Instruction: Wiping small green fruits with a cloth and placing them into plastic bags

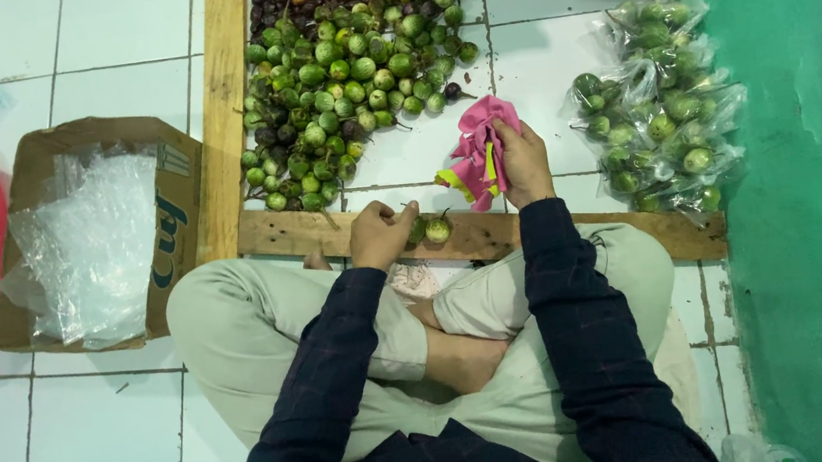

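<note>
Hands point(453, 197) flank two green fruits point(429, 229).

Fruits point(431, 229): small, round, green, a few together on the wooden plank, touching left hand
Cloth point(479, 159): pink, yellow-trimmed, crumpled, in right hand

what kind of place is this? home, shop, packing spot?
Likely an informal produce sorting and packing spot on a tiled floor. A loose pile of small green round fruits lies inside a wooden frame, filled clear bags sit alongside, and a cardboard box of empty plastic bags stands nearby.
</note>
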